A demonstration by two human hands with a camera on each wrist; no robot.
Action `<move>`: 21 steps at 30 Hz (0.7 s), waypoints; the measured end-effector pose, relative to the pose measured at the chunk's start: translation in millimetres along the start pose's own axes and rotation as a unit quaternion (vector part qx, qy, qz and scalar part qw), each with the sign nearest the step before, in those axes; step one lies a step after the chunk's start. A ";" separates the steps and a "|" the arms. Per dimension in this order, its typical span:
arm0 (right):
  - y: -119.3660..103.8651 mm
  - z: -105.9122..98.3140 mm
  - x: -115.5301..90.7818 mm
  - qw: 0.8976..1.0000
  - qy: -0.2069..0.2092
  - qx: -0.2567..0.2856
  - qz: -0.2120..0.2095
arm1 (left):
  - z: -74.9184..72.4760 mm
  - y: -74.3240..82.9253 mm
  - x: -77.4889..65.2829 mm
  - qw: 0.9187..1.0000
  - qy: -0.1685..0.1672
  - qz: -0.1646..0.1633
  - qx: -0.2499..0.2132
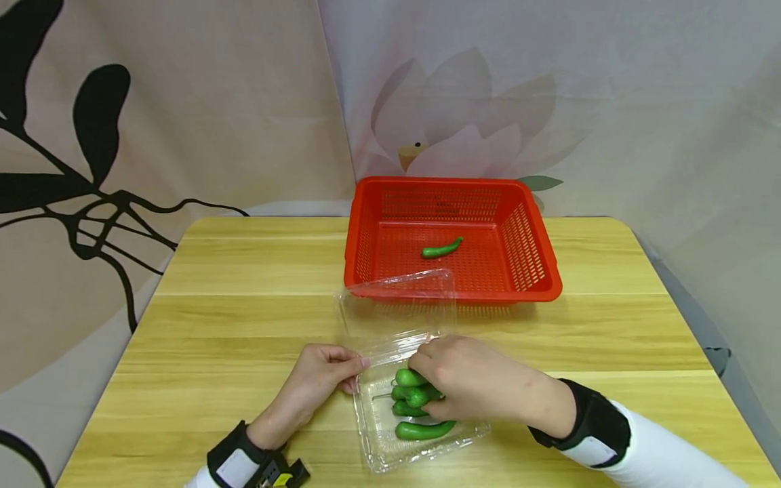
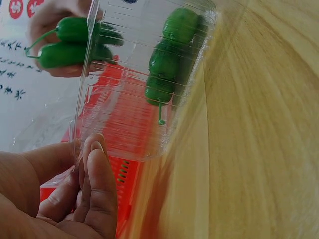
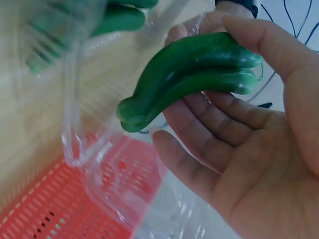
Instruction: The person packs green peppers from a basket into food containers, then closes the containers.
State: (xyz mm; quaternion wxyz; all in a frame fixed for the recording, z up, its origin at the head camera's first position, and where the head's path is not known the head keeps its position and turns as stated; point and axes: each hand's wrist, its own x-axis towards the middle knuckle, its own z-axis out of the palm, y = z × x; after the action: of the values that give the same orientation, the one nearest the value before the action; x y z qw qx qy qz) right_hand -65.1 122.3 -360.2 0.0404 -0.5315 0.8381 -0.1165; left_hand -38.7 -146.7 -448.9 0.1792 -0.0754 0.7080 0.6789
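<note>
- The left hand pinches the rim of a clear plastic container between thumb and fingers, at its left side near the far corner; the fingertips are close together with the thin edge between them.
- The right hand is partly closed, its thumb on one side and its fingers on the other, and holds two green peppers side by side; in the head view it is over the right part of the container.
- More green peppers lie inside the container; the left wrist view shows at least three through the clear wall, but the exact count cannot be told because the right hand covers part of them.
- One curved pepper lies apart from the others, toward the near side of the container.
- The container sits on the wooden table, and its clear lid is open, reaching toward the red basket and overlapping its near rim in the head view; whether they touch cannot be told.
- A single pepper lies on the floor of the basket, just beyond the container.
- A black strap wraps the right wrist over a white sleeve.
- A printed cloth backdrop hangs behind the table.
</note>
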 end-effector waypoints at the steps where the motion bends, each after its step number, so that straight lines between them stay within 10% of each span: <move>1: -1.1 2.3 0.4 1.000 -0.004 -0.001 -0.002 | 0.0 0.2 0.0 1.000 -0.001 0.000 0.000; 21: -3.4 37.9 6.2 0.997 -0.064 -0.046 -0.012 | 0.3 -0.9 0.3 1.000 0.000 0.000 0.000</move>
State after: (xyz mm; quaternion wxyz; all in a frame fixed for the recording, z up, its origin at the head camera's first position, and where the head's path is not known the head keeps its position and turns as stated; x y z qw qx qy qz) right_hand -57.5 109.5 -395.7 0.0680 -0.5491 0.8318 -0.0436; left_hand -38.6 -146.5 -449.8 0.1792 -0.0753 0.7080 0.6789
